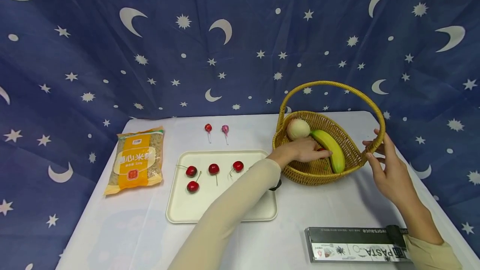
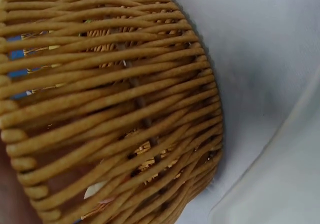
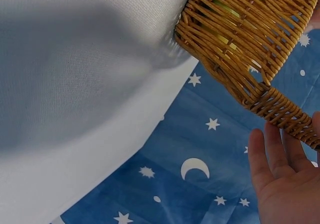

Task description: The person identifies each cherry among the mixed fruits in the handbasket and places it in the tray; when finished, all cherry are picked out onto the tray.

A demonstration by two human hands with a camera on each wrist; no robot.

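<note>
The left hand (image 1: 300, 152) reaches inside the wicker basket (image 1: 315, 178) at the right, one finger extended to a banana (image 1: 331, 147). A small red item (image 1: 321, 149) shows beside its fingers; whether it is pinched is unclear. Behind this hand sits a pale round fruit (image 1: 298, 129). In the left wrist view the basket weave (image 2: 115, 94) hides most of the hand. The right hand (image 1: 391, 174) is at the right base of the basket's handle (image 1: 378, 126). The right wrist view shows that hand (image 3: 290, 179) with fingers spread and mostly straight beside the wrapped handle base (image 3: 282, 115).
Several red cherries (image 1: 213, 169) lie on a cream tray (image 1: 198, 221) left of the basket, partly covered by the left sleeve. Two lollipops (image 1: 208, 128) lie behind the tray. A yellow food bag (image 1: 136, 159) is at the left, and a pasta box (image 1: 352, 245) at the front right.
</note>
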